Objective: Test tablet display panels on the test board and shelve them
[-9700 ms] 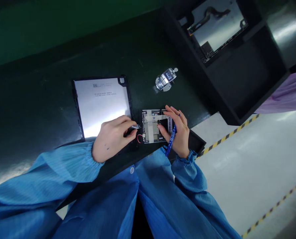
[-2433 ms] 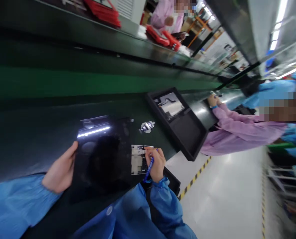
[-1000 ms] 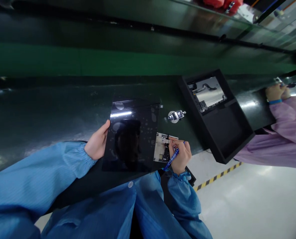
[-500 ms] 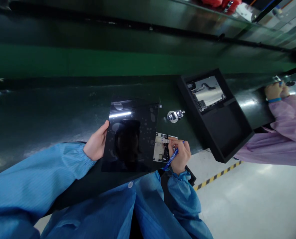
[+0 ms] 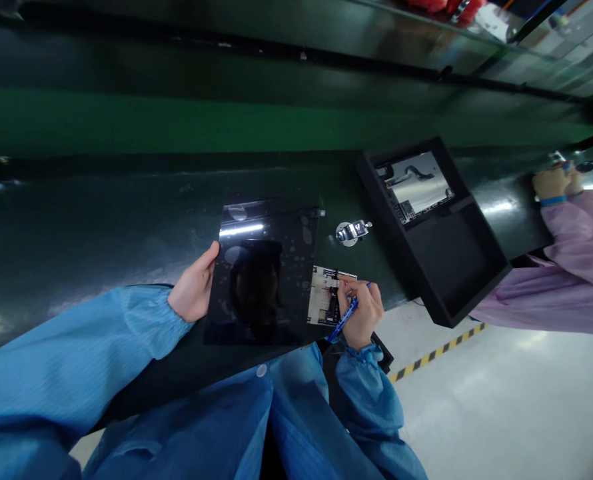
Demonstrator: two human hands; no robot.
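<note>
A long dark green desk [image 5: 126,200] runs across the view, with a pale floor [image 5: 506,407] and its yellow-and-black hazard stripe [image 5: 439,350] beyond it. On the desk, a black foam tray [image 5: 494,270] with 2 compartments carries a silver-backed panel with a ribbon cable [image 5: 416,180] in 1 compartment. Past it, a co-worker in a pink smock [image 5: 581,280] works with both hands [image 5: 551,183] raised over something small.

Nearer, the person's left hand [image 5: 192,291] grips the edge of a black glossy panel [image 5: 261,280], thumb on top, holding it flat on the desk. Just beside the panel lies a taped circuit board [image 5: 323,297], near a small chrome fixture [image 5: 352,231].

The right hand [image 5: 361,313] sits at the board's edge, fingers together on a small dark item too small to identify, with a blue pen [image 5: 344,321] tucked along the palm.

The step in hand appears to be fine work at that edge; the next move seems to call for steady, careful fingertip control there.
</note>
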